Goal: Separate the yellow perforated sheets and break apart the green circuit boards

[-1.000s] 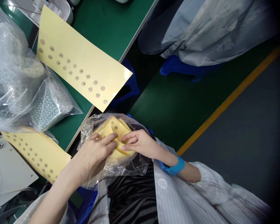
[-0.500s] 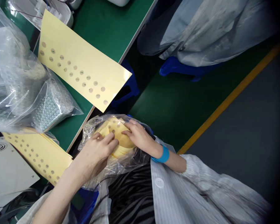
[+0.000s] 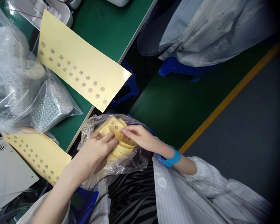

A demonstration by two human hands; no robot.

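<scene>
A clear plastic bag point(image 3: 128, 169) sits over my lap, with several yellow sheets point(image 3: 121, 144) curled inside it. Grey round dots show on the uppermost sheet in the bag. My left hand point(image 3: 96, 151) reaches in from the left, its fingers curled onto the yellow sheets, while its thumb is mostly hidden. At the right side of the opening is my right hand point(image 3: 140, 137), thumb and fingertips drawn together close over the sheets. Whatever lies between those fingertips is too small to make out. A blue band point(image 3: 170, 158) circles my right wrist.
One large yellow dotted sheet point(image 3: 81, 59) overhangs the green table's edge point(image 3: 136, 29). Left of it stands a plastic bag of packed parts point(image 3: 51, 102), above a stack of dotted sheets point(image 3: 35, 155). Another person point(image 3: 214, 28) sits on a blue stool point(image 3: 177, 67).
My right hand has drawn its spread fingers together and shifted slightly, its wrist moving right and down. More of the layered sheets shows in the bag. My left hand has barely moved.
</scene>
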